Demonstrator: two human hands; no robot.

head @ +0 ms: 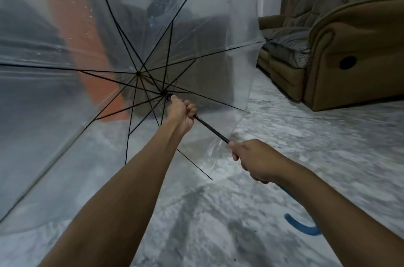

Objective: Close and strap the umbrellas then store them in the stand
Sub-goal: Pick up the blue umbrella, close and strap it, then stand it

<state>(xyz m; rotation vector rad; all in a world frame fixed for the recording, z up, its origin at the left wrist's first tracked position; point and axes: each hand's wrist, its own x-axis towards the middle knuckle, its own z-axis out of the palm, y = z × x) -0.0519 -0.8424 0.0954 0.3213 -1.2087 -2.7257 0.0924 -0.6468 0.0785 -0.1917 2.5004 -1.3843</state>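
Nearest the camera, the right hand [254,160] is curled tight around the lower end of the thin black metal shaft [211,130] of a clear plastic umbrella with black ribs [135,48]. Behind and below that hand, the blue curved hook handle [300,226] pokes out from under the right forearm, hanging above the grey mottled stone floor [306,135]. Up the shaft from the right hand, further forward and to its left, the left hand [182,113] is closed in a fist around the shaft just beneath the black runner hub [164,93], with the thumb stretched up toward the hub. Only a short bare length of shaft shows between the two hands. Beyond the left hand the canopy stands fully open, tilted on its side with its inside facing the person, the ribs fanning out from the centre; its lower edge reaches down near the floor beside the right hand. Through the plastic, past the left hand, an orange vertical panel [72,15] and dark blurred shapes show, too hazy to tell apart. Far off to the right of both hands sits a brown upholstered padded sofa [349,48] on the floor.
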